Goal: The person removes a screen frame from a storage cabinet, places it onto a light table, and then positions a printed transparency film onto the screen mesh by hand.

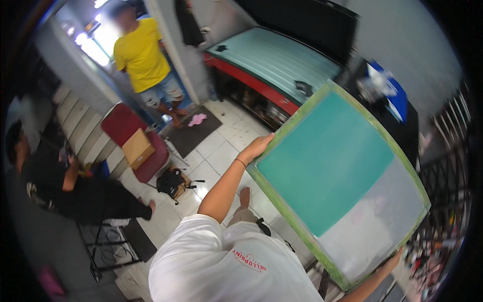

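I hold a large screen printing frame point(327, 166) tilted in front of me. Its wooden border is green and worn; a teal coating covers much of the mesh, and the lower right part of the mesh is pale and see-through. My left hand point(257, 148) is closed on the frame's left edge, its fingertips partly hidden behind the border. At the lower right edge, my right hand point(393, 261) grips the frame from below, with most of its fingers hidden.
A red table point(251, 80) with a pale ribbed top and raised black lid point(307, 25) stands ahead. A person in yellow point(143, 55) stands in the doorway; another in black point(55, 176) sits at left. A maroon chair point(121, 121) holds a cardboard box point(137, 148); a black bag point(171, 182) lies nearby.
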`<state>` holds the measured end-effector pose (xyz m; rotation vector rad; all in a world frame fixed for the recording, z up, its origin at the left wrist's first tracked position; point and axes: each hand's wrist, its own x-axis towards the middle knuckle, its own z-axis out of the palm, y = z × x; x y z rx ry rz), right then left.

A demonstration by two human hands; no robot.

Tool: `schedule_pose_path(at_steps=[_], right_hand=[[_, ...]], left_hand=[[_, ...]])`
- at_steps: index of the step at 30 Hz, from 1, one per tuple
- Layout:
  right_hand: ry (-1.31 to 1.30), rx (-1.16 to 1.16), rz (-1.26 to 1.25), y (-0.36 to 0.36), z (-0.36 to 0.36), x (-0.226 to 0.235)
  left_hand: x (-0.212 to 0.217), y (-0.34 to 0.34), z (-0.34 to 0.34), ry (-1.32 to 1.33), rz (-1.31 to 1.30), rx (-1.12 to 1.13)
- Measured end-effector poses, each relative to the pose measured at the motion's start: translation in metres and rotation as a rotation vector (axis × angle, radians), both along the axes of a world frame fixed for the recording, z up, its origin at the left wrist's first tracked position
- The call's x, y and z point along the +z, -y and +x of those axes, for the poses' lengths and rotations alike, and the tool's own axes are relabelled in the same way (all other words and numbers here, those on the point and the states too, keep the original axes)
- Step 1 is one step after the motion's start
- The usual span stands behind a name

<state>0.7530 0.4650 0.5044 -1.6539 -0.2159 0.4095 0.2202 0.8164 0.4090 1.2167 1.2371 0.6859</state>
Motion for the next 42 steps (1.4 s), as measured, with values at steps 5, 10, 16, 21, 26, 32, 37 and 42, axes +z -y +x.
schedule_pose_path(at_steps=[5,10,16,21,26,32,37,42], right_hand=[[0.196,0.195,-0.077,-0.173,-0.037,-0.002],[0.251,0.403,-0.119,-0.335,-0.070,-0.028],[0.486,0.538,-0.147,-0.475,-0.234,0.006],[0.454,0.620,-0.180,-0.571,-0.276,-0.009],[0.378,0.600,-0.236,-0.659,-0.255,-0.042],[0.272,0.569,-0.100,-0.777,-0.252,-0.100],[0.321,0.418,-0.196,-0.855,-0.246,-0.131],[0.279,0.321,-0.264,-0.906,-0.236,-0.168]], left_hand=[[-0.014,-0.047,-0.116,0.032,0.023,0.223],[-0.028,-0.101,-0.231,-0.140,0.228,0.341],[-0.013,-0.139,-0.340,-0.145,0.049,0.568],[-0.043,-0.174,-0.388,-0.124,0.187,0.696],[-0.028,-0.273,-0.384,-0.216,0.207,0.638],[-0.038,-0.412,-0.408,-0.401,0.300,0.514],[-0.029,-0.548,-0.390,-0.296,0.112,0.426],[-0.052,-0.668,-0.373,-0.449,0.205,0.356]])
